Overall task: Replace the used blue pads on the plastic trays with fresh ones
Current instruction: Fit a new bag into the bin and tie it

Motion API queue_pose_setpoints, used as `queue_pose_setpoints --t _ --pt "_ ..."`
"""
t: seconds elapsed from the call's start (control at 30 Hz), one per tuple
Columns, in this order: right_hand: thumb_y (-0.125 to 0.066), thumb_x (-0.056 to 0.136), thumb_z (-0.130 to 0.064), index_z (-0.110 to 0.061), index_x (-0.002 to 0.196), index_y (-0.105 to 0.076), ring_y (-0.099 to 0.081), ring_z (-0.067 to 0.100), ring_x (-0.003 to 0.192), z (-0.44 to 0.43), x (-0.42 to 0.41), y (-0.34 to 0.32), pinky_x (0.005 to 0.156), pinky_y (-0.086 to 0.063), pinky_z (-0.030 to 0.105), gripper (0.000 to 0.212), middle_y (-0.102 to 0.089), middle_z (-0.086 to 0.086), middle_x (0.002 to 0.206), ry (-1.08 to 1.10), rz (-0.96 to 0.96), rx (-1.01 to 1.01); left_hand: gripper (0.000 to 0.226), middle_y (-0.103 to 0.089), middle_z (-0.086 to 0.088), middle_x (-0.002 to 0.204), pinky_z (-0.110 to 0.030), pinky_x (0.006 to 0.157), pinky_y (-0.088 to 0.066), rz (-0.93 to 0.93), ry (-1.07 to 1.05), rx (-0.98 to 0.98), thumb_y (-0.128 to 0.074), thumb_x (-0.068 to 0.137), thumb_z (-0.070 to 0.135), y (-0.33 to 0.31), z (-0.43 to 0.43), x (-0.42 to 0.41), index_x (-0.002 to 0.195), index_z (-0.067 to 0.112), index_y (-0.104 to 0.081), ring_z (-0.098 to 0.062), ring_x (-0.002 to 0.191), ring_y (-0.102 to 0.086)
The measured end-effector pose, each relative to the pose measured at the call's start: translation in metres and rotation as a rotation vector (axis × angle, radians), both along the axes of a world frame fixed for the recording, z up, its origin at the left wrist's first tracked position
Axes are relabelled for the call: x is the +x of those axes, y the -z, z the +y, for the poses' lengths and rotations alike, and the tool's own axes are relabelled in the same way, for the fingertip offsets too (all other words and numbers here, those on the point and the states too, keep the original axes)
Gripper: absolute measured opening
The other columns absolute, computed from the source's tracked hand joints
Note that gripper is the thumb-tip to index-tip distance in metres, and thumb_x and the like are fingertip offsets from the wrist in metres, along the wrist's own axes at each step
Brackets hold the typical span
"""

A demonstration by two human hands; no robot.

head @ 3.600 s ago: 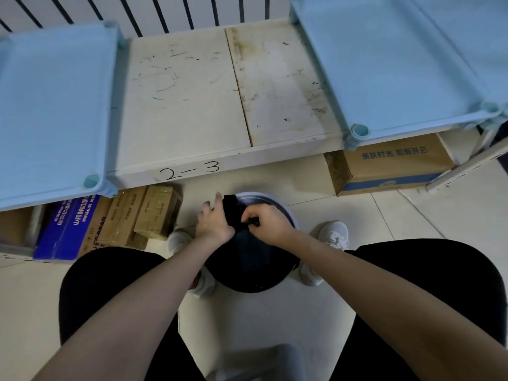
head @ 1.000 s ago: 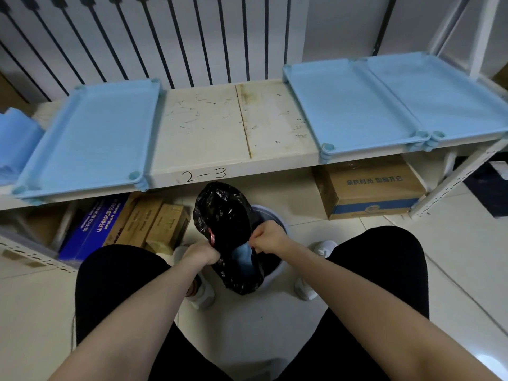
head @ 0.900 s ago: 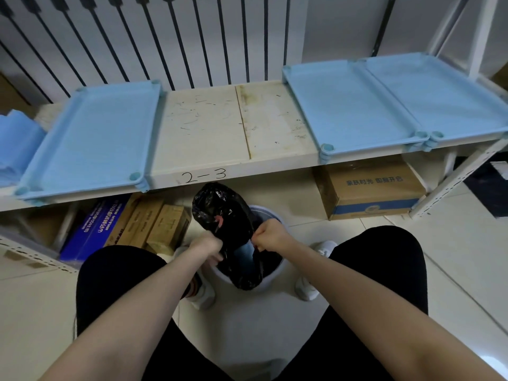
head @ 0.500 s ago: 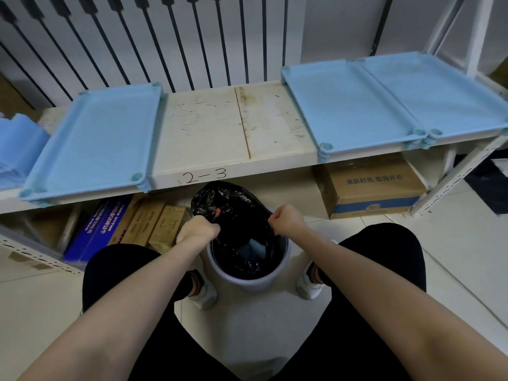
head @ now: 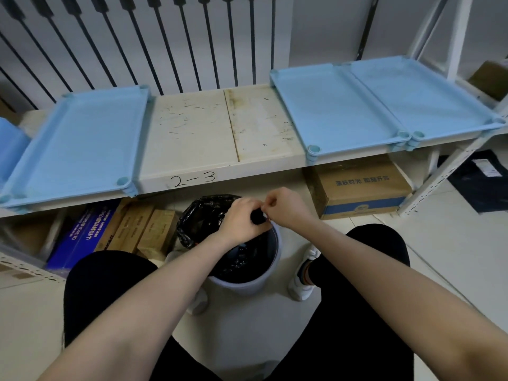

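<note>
White shelf (head: 192, 133) marked 2-3, 12 o'clock, bears one blue plastic tray (head: 82, 144) at 10 o'clock and paired trays (head: 379, 105), touching, at 2 o'clock. Cardboard box (head: 357, 188) beneath, 3 o'clock. Waste bin (head: 247, 287), 6 o'clock, mouth partly hidden by the left hand (head: 242, 220), which grips the bunched black bin bag (head: 203, 215); the right hand (head: 288, 209) pinches it alongside.

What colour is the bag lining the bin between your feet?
Glossy black; the bin bag shows best in the head view, the only one.

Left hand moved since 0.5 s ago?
Yes: the left hand, gripping the black bag, went rightward across the bin from its left rim to the right hand.
</note>
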State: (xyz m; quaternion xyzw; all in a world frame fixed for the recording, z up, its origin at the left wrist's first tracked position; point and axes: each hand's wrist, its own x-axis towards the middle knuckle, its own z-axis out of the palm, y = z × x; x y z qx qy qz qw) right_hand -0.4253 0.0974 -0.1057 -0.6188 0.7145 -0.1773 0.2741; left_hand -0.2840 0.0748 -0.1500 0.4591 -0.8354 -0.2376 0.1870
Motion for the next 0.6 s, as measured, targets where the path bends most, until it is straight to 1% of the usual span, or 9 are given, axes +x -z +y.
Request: queue_pose_setpoints --t 0.07,0.13,0.2,0.27,0.37,0.43,0.5,0.53,0.6 --pt "-0.062 0.085 -0.025 -0.02 0.075 -0.066 -0.063 0.015 0.077 0.001 -0.006 -0.004 0.068 -0.053 0.03 0.012 -0.067 -0.002 0.078 -0.025 -0.008 0.031 0.01 -0.066 0.005 0.077 -0.038 0.076 -0.048 0.035 -0.037 0.02 -0.066 0.075 0.034 0.001 0.002 -0.008 0.077 0.024 -0.068 -0.024 0.079 -0.062" --pt "-0.061 0.085 -0.022 -0.021 0.074 -0.066 -0.064 0.016 0.078 0.003 -0.012 -0.005 0.072 -0.055 0.032 0.012 -0.068 -0.001 0.079 -0.027 -0.033 0.054 0.008 -0.069 0.001 0.082 -0.039 0.077 -0.049 0.022 -0.078 0.034 -0.065 0.081 0.027 0.004 0.003 -0.013 0.082 0.023 -0.072 -0.026 0.081 -0.063" --pt "-0.058 0.084 -0.017 -0.019 0.074 -0.066 -0.064 0.016 0.078 0.004 -0.017 -0.006 0.072 -0.055 0.032 0.013 -0.068 -0.002 0.077 -0.011 -0.056 0.057 0.011 -0.068 0.004 0.083 -0.041 0.081 -0.048 0.005 -0.095 0.054 -0.061 0.087 0.025 0.007 0.004 -0.016 0.085 0.023 -0.071 -0.024 0.084 -0.063" --pt "-0.054 0.085 -0.012 -0.018 0.073 -0.064 -0.06 0.015 0.074 0.005 -0.021 -0.007 0.068 -0.051 0.03 0.017 -0.064 -0.004 0.072 -0.003 -0.098 0.059 0.015 -0.064 0.008 0.081 -0.042 0.086 -0.045 -0.025 -0.099 0.055 -0.056 0.09 0.024 0.008 0.005 -0.017 0.084 0.024 -0.069 -0.022 0.085 -0.061" --pt "-0.047 0.091 -0.009 -0.02 0.069 -0.055 -0.053 0.014 0.07 0.005 -0.024 -0.011 0.065 -0.044 0.028 0.025 -0.056 -0.002 0.071 0.061 -0.332 0.032 0.016 -0.066 0.006 0.086 -0.046 0.097 -0.037 -0.128 -0.126 0.048 -0.052 0.091 0.017 0.012 0.003 -0.016 0.085 0.02 -0.066 -0.024 0.093 -0.059" --pt "-0.044 0.093 -0.01 -0.019 0.07 -0.052 -0.052 0.016 0.073 0.003 -0.027 -0.018 0.067 -0.043 0.029 0.026 -0.055 -0.001 0.072 0.102 -0.45 -0.046 0.012 -0.065 0.003 0.092 -0.05 0.103 -0.031 -0.201 -0.142 0.065 -0.053 0.09 0.019 0.012 0.003 -0.014 0.088 0.02 -0.065 -0.025 0.1 -0.056" --pt "-0.043 0.095 -0.011 -0.019 0.072 -0.05 -0.053 0.014 0.072 0.001 -0.03 -0.027 0.065 -0.043 0.026 0.025 -0.056 0.0 0.074 0.096 -0.489 -0.125 0.008 -0.063 0.002 0.098 -0.046 0.102 -0.031 -0.215 -0.146 0.074 -0.058 0.086 0.023 0.01 0.002 -0.014 0.093 0.023 -0.063 -0.024 0.105 -0.053" --pt "-0.044 0.095 -0.011 -0.019 0.072 -0.049 -0.055 0.013 0.071 0.0 -0.031 -0.031 0.064 -0.044 0.025 0.025 -0.057 0.001 0.075 0.074 -0.483 -0.155 0.01 -0.063 0.004 0.099 -0.043 0.098 -0.033 -0.185 -0.14 0.062 -0.061 0.084 0.026 0.008 0.001 -0.016 0.094 0.025 -0.062 -0.023 0.105 -0.054" --pt "-0.045 0.095 -0.011 -0.019 0.074 -0.05 -0.057 0.011 0.068 -0.001 -0.032 -0.04 0.062 -0.044 0.021 0.023 -0.059 0.0 0.073 0.003 -0.447 -0.174 0.015 -0.065 0.007 0.096 -0.042 0.091 -0.041 -0.076 -0.103 0.009 -0.061 0.08 0.034 0.001 -0.002 -0.02 0.093 0.026 -0.062 -0.021 0.1 -0.057"
